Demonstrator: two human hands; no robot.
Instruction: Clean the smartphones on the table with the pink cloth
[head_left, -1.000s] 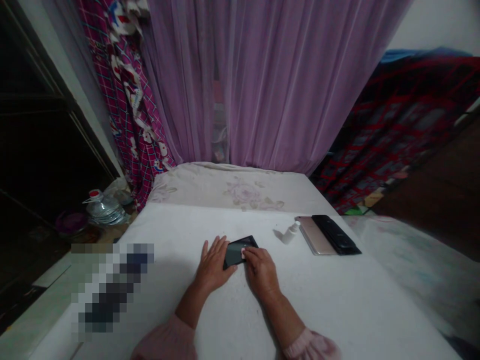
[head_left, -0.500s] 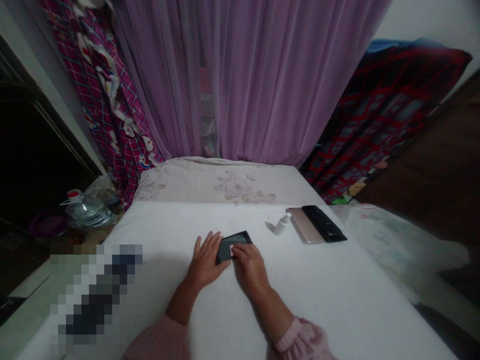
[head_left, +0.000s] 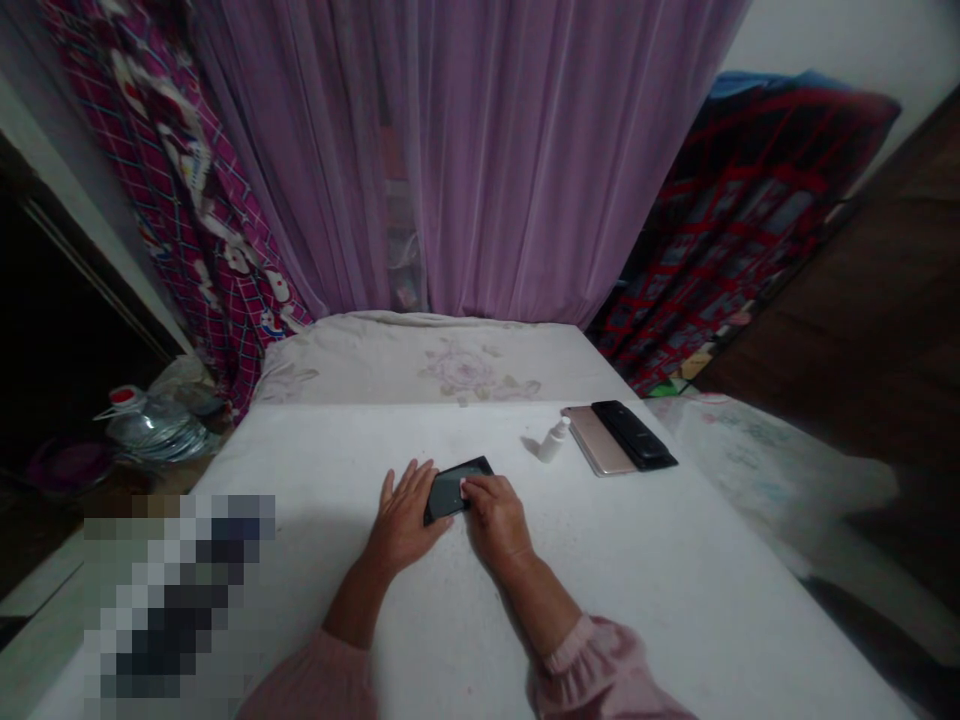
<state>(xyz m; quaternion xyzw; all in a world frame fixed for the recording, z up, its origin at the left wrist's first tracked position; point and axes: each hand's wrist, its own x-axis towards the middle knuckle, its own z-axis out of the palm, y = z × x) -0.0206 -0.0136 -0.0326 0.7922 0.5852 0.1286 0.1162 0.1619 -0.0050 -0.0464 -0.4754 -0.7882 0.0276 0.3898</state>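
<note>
A dark smartphone [head_left: 448, 493] lies on the white-covered table, its glassy face up and slightly slanted. Against its left end rests my left hand [head_left: 405, 518], fingers stretched and spread, with the thumb along the near edge. My right hand [head_left: 497, 515] pinches a small pale pink pad [head_left: 463, 488] and presses it on the screen, right of the middle. The right fingers and knuckles cover the phone's lower right part. Most of the pad is hidden under the fingertips.
A small white spray bottle [head_left: 554, 442] stands beyond my right hand. Right of it lie a rose-gold device [head_left: 596, 440] and a black phone or case [head_left: 634, 436] partly over it. Purple curtains [head_left: 525, 180] hang behind the table. A large water bottle [head_left: 154, 425] stands at left.
The view has shifted a little, so most things sit slightly further left. My right hand stays on the screen with the pad; my left hand keeps its place at the phone.
</note>
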